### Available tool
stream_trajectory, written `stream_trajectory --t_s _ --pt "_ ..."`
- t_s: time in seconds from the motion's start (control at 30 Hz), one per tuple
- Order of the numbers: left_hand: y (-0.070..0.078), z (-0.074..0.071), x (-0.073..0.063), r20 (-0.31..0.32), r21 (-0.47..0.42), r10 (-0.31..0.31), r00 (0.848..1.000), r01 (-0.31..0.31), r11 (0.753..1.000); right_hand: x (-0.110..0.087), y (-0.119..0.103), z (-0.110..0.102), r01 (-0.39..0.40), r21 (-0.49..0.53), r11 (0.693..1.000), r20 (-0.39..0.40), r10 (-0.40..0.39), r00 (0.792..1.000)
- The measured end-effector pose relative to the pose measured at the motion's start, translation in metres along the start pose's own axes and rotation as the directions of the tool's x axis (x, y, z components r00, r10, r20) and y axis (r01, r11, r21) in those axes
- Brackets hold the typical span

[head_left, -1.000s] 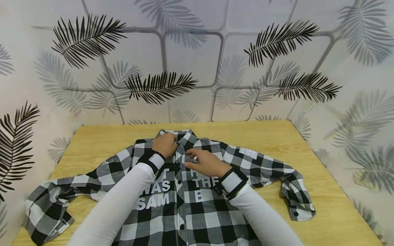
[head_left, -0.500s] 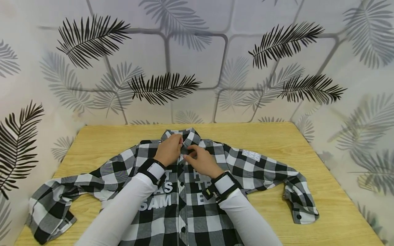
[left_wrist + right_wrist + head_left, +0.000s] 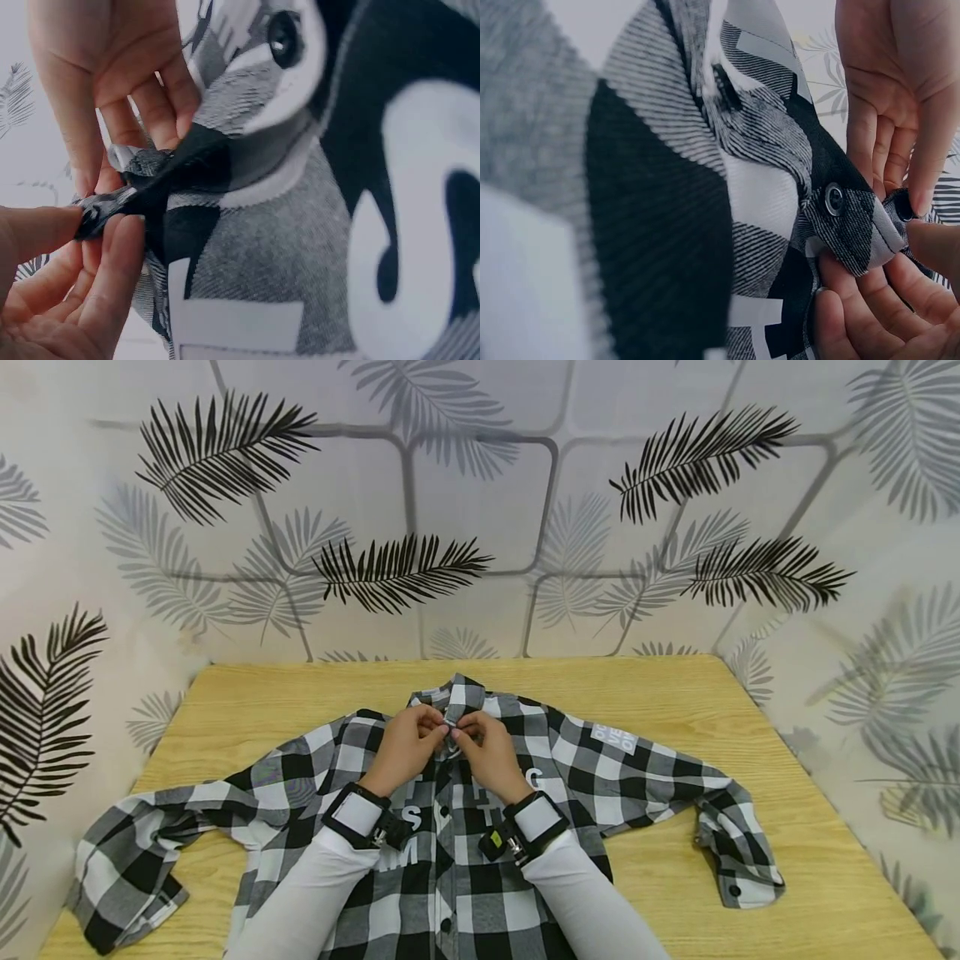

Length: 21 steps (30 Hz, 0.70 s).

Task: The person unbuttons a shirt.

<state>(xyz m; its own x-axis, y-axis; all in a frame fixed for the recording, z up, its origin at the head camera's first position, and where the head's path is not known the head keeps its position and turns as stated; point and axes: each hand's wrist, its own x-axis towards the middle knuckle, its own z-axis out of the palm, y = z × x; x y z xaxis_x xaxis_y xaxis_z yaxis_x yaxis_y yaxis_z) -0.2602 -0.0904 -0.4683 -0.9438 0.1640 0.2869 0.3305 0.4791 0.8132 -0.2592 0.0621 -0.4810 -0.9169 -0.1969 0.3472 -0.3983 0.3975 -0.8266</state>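
Observation:
A black, white and grey checked shirt (image 3: 498, 902) with white lettering lies front up, sleeves spread. My left hand (image 3: 405, 743) and right hand (image 3: 491, 752) meet just below its collar (image 3: 468, 695). Thumbs and fingers of both pinch the front edges there, and the cloth is drawn up between them. In the left wrist view my left hand (image 3: 112, 52) comes from the top, its fingertips on a bunched strip of cloth. The right wrist view shows a dark button (image 3: 904, 204) at the tip of my right thumb. Lower on the same band sits another button (image 3: 834, 199).
The shirt rests on a light wooden table (image 3: 660, 693). Its left sleeve (image 3: 127, 868) is bent at the table's left; the other sleeve (image 3: 731, 835) is folded down at the right. A leaf-patterned wall covering (image 3: 480, 510) stands behind the table.
My right hand has moved up and in to the collar, its fingers closing on the cloth. My left hand has come slightly down, and the collar's front has been drawn together and raised.

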Motion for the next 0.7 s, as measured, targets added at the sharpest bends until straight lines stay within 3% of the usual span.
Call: stream_trajectory --t_s 0.17,0.3,0.5,0.7 --pt "-0.002 -0.003 -0.003 0.083 -0.069 -0.053 0.995 0.059 0.996 -0.002 0.001 0.0 0.002 -0.001 1.0 -0.008 -0.002 1.0" --pt "-0.003 -0.007 -0.004 0.139 -0.12 -0.085 0.987 0.102 0.988 -0.004 -0.008 -0.004 0.001 0.076 0.997 0.002 -0.002 1.0" --pt "-0.002 -0.012 -0.004 0.221 -0.127 -0.063 0.973 0.092 0.988 -0.009 -0.026 -0.012 0.015 0.149 0.989 0.018 -0.018 1.0" --pt "-0.006 -0.012 -0.004 0.322 -0.13 -0.048 0.945 0.094 0.987 -0.004 -0.002 -0.007 0.013 0.131 0.991 0.053 -0.021 0.998"
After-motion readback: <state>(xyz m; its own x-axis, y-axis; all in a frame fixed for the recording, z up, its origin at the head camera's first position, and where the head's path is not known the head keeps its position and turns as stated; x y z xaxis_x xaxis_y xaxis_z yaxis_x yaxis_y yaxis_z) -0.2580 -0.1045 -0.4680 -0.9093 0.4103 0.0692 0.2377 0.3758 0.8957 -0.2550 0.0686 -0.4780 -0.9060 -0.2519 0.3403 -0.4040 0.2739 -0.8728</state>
